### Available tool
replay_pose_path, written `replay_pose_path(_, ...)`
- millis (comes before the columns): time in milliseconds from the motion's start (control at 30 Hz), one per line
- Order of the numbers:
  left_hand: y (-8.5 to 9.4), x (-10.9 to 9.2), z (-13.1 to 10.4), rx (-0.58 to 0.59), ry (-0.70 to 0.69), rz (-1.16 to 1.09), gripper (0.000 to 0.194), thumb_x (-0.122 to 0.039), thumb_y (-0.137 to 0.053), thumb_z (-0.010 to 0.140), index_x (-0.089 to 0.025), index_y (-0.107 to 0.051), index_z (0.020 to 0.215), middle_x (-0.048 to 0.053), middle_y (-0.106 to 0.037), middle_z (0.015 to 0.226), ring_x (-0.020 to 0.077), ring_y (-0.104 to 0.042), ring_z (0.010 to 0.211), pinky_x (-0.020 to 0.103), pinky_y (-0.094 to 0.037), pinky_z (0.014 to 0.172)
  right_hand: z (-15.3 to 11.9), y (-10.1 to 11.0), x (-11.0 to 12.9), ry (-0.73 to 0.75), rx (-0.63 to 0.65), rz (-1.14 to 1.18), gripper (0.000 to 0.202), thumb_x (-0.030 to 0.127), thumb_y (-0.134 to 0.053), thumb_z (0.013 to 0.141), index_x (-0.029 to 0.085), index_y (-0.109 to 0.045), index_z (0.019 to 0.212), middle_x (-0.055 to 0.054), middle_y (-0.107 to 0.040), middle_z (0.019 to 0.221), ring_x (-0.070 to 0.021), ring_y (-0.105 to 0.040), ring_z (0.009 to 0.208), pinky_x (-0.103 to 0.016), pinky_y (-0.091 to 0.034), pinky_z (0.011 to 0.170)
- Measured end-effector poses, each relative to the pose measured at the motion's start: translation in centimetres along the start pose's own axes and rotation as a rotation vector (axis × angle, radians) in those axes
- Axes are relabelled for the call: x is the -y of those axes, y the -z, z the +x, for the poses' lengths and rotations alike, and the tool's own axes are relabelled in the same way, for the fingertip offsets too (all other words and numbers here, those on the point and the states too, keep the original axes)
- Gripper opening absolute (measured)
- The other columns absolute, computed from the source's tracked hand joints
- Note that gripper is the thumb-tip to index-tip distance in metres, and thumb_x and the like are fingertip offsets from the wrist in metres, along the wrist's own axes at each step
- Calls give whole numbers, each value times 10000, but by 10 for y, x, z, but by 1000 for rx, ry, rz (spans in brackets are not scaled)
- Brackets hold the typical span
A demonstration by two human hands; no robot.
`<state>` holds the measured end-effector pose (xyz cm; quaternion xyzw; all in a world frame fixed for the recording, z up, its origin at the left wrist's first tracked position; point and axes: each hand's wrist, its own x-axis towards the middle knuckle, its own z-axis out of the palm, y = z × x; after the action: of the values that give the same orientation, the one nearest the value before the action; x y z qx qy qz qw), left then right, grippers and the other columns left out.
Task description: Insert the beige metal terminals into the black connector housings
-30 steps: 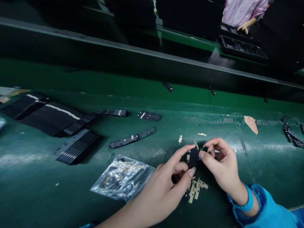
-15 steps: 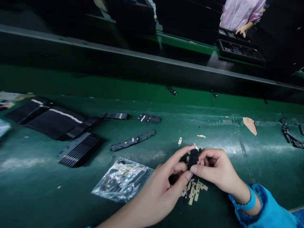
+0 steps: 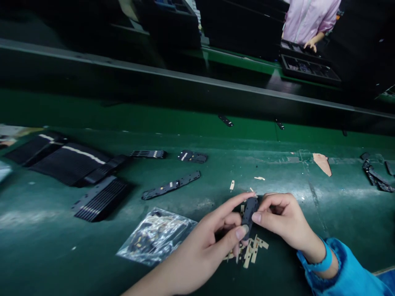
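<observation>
A slim black plastic part is gripped between the thumb and fingers of my left hand, its broad face turned up. My right hand, with a blue band at the wrist, pinches at the right edge of that same part; whether a smaller piece sits between its fingertips is hidden. Under and just below the hands lies a loose heap of small beige flat pieces. Two more beige pieces, one a small tab and one a thin strip, lie beyond my fingers.
Left of my left hand lies a clear plastic bag of small parts. Farther left are stacked black strips and a long black part. A brown scrap is at right. Beyond a ledge, a co-worker's hand rests at a black tray.
The black part has been turned so more of its long flat face shows. My left thumb now presses nearer its lower end; my right fingertips stay at its right edge. The view shifted slightly.
</observation>
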<state>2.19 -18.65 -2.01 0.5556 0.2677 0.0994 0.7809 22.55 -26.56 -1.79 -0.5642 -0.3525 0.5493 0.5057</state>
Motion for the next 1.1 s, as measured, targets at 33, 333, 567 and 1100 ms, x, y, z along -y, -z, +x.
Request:
replay_pose_path(33,1,0,0,34,6,-36,594,-454,-588,1031,-318,-394,1576,-46,-605,781,152,-624,706,296,-529,715,0,1,0,-3,24,25,214,303,-887,769,189,-728,683,30,-576,618,-106,-440,560,-238,-339,506)
replay_pose_path(333,0,-1,11,-63,104,-87,715,-560,-642,972,-236,-444,1577,-30,-639,728,148,-541,662,273,-454,630,-2,-6,1,153,-23,-150,182,270,-840,827,186,-733,706,32,-560,627,-84,-403,510,-231,-295,469)
replay_pose_path(567,-1,3,14,-93,134,-115,716,-629,-675,914,-164,-595,1452,-25,-643,686,136,-518,606,283,-443,621,-1,-4,6,184,-150,-191,143,242,-850,779,200,-717,812,34,-545,720,-97,-438,576,-225,-350,511)
replay_pose_path(1100,4,0,12,-34,209,-133,747,-690,-733,839,-187,-683,1389,-32,-589,672,128,-535,590,241,-440,569,-3,3,14,178,-92,-227,111,257,-793,842,204,-706,797,28,-549,721,-106,-433,573,-246,-344,517)
